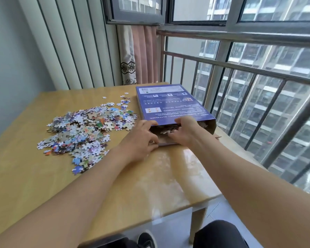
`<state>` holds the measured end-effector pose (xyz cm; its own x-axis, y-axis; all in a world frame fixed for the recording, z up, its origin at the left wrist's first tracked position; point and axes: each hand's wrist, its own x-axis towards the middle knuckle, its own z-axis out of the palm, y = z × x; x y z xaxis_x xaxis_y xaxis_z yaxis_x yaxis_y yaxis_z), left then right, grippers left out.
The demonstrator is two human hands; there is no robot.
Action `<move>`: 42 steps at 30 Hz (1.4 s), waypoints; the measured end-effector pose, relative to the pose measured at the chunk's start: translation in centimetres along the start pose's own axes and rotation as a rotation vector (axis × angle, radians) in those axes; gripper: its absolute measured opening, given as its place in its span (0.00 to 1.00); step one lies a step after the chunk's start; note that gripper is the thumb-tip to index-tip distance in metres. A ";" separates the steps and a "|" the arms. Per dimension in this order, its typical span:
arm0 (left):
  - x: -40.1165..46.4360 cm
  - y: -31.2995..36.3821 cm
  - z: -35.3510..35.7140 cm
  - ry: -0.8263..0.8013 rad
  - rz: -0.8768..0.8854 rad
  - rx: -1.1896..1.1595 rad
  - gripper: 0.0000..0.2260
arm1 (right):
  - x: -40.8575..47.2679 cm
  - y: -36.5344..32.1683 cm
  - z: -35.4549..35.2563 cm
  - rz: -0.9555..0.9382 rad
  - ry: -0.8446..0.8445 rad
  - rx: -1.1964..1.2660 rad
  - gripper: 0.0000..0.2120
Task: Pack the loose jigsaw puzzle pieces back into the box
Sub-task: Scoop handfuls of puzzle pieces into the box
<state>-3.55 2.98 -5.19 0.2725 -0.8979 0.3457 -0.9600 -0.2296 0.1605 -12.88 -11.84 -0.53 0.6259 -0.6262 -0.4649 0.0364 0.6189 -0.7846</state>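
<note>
A flat purple puzzle box lies on the wooden table, its open end facing me. Brown puzzle pieces show inside the opening. My left hand rests at the left corner of the opening, thumb on the top edge and fingers curled by the bottom flap. My right hand is at the mouth of the box, thumb over the top panel and fingers reaching inside among the pieces. A large heap of loose colourful jigsaw pieces lies on the table left of the box.
A metal railing and window run along the table's right side, close behind the box. Pink curtains hang at the far corner. The table's near edge ends above my knee and shoe.
</note>
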 end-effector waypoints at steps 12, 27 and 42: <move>-1.0 -0.9 -1.4 -0.052 -0.037 -0.120 0.04 | -3.5 1.5 -4.8 -0.666 -0.470 -1.918 0.20; -2.0 -1.2 -2.1 -0.078 -0.060 -0.120 0.04 | -1.6 0.3 -5.5 -0.601 -0.380 -1.923 0.40; -2.8 -1.5 -2.6 -0.076 -0.041 -0.178 0.03 | -3.9 1.8 -1.3 -0.794 -0.597 -1.998 0.15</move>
<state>-2.70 6.82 -3.98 0.2987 -0.9166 0.2657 -0.9197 -0.2021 0.3365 -16.22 -8.90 -0.69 0.9947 -0.0163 -0.1016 -0.0311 -0.9887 -0.1464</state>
